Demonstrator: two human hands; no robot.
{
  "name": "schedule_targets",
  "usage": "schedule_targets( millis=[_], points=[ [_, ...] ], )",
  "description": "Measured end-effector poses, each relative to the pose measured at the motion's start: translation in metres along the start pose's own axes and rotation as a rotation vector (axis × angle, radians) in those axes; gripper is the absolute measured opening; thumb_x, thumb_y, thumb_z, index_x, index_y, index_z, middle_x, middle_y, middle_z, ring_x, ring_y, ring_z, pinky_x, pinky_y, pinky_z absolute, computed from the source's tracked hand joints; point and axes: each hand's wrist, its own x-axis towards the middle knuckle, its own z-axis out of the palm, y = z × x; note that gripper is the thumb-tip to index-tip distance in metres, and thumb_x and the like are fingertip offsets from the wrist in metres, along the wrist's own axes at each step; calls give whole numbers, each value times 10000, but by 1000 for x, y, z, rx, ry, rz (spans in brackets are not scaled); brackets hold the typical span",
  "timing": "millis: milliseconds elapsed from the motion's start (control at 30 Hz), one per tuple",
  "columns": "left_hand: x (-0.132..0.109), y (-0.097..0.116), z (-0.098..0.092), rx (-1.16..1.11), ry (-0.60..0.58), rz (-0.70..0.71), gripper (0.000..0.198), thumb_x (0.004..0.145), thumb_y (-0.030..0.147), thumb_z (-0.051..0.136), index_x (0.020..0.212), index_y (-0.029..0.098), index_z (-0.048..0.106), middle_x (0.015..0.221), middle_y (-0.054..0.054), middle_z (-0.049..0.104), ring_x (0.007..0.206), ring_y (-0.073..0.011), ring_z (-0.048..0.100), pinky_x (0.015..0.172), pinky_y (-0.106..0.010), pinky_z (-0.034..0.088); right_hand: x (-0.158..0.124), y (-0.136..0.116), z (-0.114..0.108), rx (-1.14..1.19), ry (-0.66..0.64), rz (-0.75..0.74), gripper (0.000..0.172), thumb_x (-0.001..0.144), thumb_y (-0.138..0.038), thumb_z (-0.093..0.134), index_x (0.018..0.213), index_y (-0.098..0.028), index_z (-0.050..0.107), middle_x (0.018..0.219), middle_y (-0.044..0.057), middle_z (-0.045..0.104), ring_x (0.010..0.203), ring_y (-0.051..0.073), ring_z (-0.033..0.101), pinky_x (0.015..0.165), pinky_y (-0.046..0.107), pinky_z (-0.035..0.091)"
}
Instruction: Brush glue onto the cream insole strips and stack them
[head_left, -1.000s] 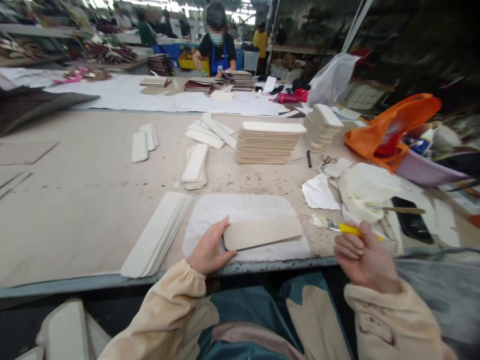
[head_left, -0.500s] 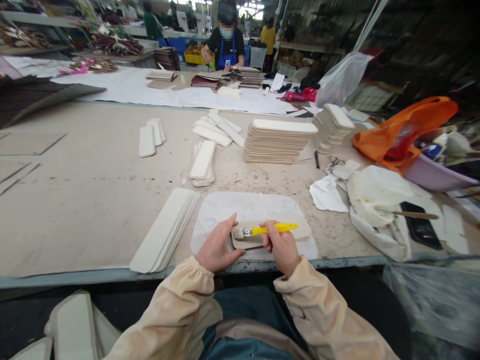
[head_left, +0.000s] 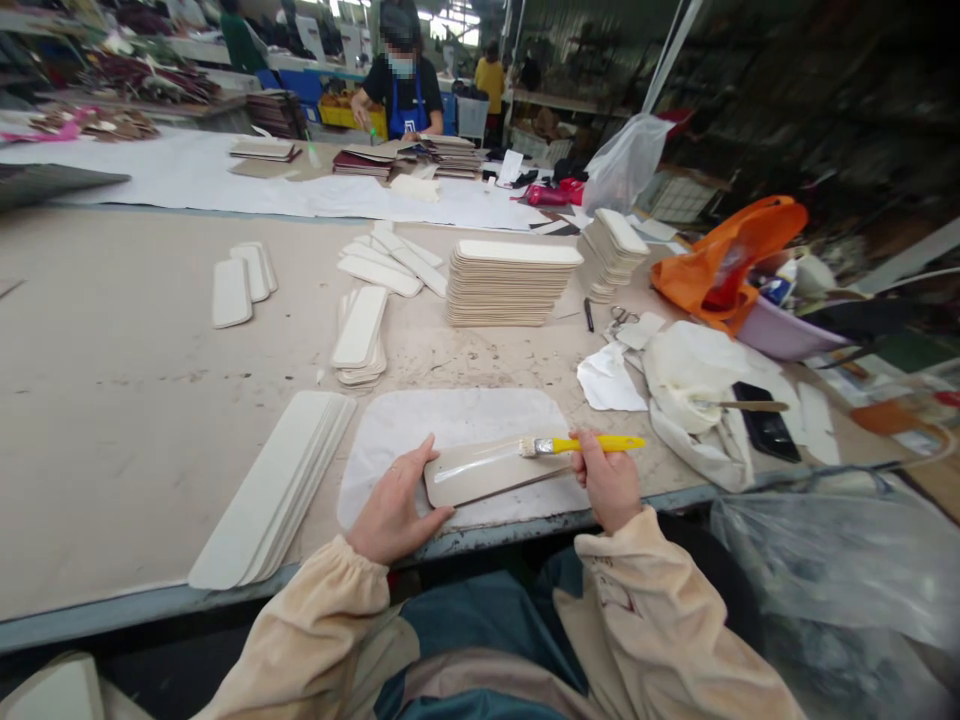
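Observation:
A pale rounded panel (head_left: 472, 478) lies slightly tilted on a white rounded sheet (head_left: 382, 430) near the front edge of the table. My left hand (head_left: 394, 505) rests at the panel's left end, thumb and fingers spread apart around its corner. My right hand (head_left: 609, 482) grips the yellow handle of a brush (head_left: 570, 445), whose bristles touch the panel towards its right end. A wet, shiny streak runs along the panel's top. Left of the sheet lies a fanned stack of long white panels (head_left: 274, 480).
Further back stand a tall stack of panels (head_left: 514, 285) and smaller piles. To the right are scissors (head_left: 621, 318), a white bag (head_left: 694, 390), a black phone (head_left: 765, 420) and an orange bag (head_left: 727, 265). A person (head_left: 405, 95) works across the table.
The brush in my right hand has moved right along the panel, leaving a shiny streak. The view has shifted, so the table items appear further left.

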Motion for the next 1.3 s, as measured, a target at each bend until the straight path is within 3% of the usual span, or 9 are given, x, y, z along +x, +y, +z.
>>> schedule_targets(
  millis=[133, 233, 300, 433, 567, 667, 833, 1167, 1300],
  points=[
    [0, -2, 1, 9, -7, -9, 891, 783, 324, 643, 1491, 216, 114, 1330, -130, 501, 1236, -280, 483, 1046, -473, 405, 6, -1, -28, -229, 126, -60, 549, 856, -669, 423, 727, -177, 631, 465, -2, 508, 442, 134, 486, 461, 257, 366],
    [0, -1, 1, 14, -4, -8, 885, 782, 323, 646, 1489, 211, 125, 1326, -126, 504, 1233, -272, 484, 1050, -460, 402, -1, -5, -28, -127, 158, -70, 523, 839, -665, 464, 753, -175, 624, 476, -13, 502, 430, 120, 453, 437, 249, 344],
    [0, 0, 1, 17, -3, -10, 890, 777, 324, 652, 1488, 211, 128, 1322, -125, 508, 1230, -271, 486, 1048, -458, 403, -11, -9, -14, 89, 91, -28, 479, 822, -651, 513, 838, -183, 616, 490, -37, 489, 403, 103, 398, 392, 235, 296],
    [1, 1, 0, 20, -9, -14, 915, 765, 334, 667, 1490, 206, 124, 1311, -131, 515, 1219, -276, 496, 1037, -457, 413, -37, -20, 32, 379, -183, 91, 425, 829, -618, 540, 885, -199, 590, 462, -70, 436, 376, 82, 323, 364, 213, 227],
    [0, 1, 1, 12, -3, -14, 946, 740, 311, 693, 1488, 200, 126, 1299, -130, 520, 1212, -269, 496, 1037, -450, 413, -54, -32, 67, 329, -365, 106, 448, 845, -623, 512, 849, -182, 592, 449, -66, 442, 377, 78, 338, 375, 212, 243],
    [0, 1, 1, 5, -1, -3, 948, 734, 300, 697, 1487, 210, 127, 1297, -123, 519, 1211, -266, 493, 1037, -455, 412, -55, -36, 72, 230, -411, 55, 474, 842, -632, 502, 809, -169, 602, 441, -60, 442, 387, 87, 368, 397, 222, 280],
    [3, 2, -1, 32, -13, 9, 922, 740, 301, 690, 1481, 203, 149, 1280, -120, 534, 1205, -264, 489, 1036, -454, 410, -41, -26, 50, 58, -329, -40, 482, 869, -614, 465, 791, -165, 621, 456, -48, 461, 393, 97, 392, 425, 240, 312],
    [2, 1, 0, 77, -9, 35, 849, 774, 349, 655, 1472, 197, 196, 1282, -129, 534, 1199, -284, 499, 1018, -464, 423, 4, -4, -36, -367, -1, -132, 562, 897, -631, 361, 724, -173, 638, 493, 6, 563, 527, 158, 568, 569, 271, 404],
    [3, 0, 0, 87, -16, 33, 840, 778, 356, 654, 1466, 182, 204, 1286, -130, 534, 1210, -280, 491, 1033, -453, 413, 3, -6, -49, -484, 126, -248, 553, 916, -602, 348, 727, -167, 633, 522, 24, 600, 547, 171, 602, 584, 279, 419]
  ],
)
